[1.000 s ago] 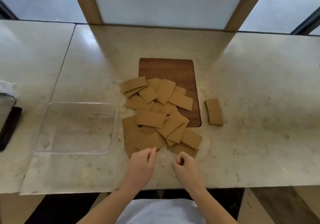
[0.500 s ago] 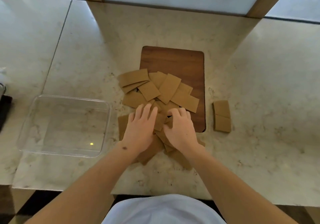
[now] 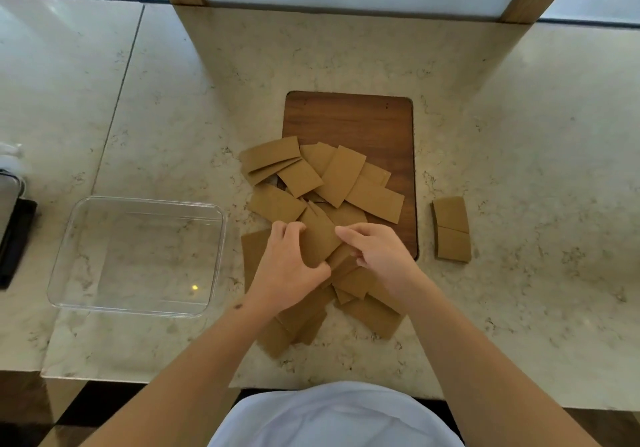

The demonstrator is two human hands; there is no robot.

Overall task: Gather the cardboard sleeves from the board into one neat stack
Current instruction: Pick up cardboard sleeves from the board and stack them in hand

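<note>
A loose pile of flat brown cardboard sleeves (image 3: 341,183) is lying across the near half of a dark wooden board (image 3: 349,117) and spilling off its near and left edges onto the pale stone counter (image 3: 519,135). The sleeves are overlapping at mixed angles; none are squared up into a stack. The far half of the board is showing bare wood.

Both hands are working at the near part of the pile. The left hand (image 3: 289,270) is resting palm down with its fingers curled over the left edge of one sleeve (image 3: 317,239) and its thumb pressing the sleeve's near edge, so it is gripping that sleeve. This sleeve is sitting on top of the pile, tilted, over the near left corner of the board. The right hand (image 3: 379,256) is lying just to the right, fingers partly curled, with the fingertips (image 3: 341,231) touching the right edge of the same sleeve. Whether the right hand is actually pinching it or only touching it cannot be told. More sleeves are lying beneath both hands and wrists, reaching toward the near counter edge.

Two further sleeves (image 3: 452,228) are lying end to end on the counter to the right of the board, apart from the pile. A clear plastic container (image 3: 138,256) is standing on the counter to the left of the pile.
</note>
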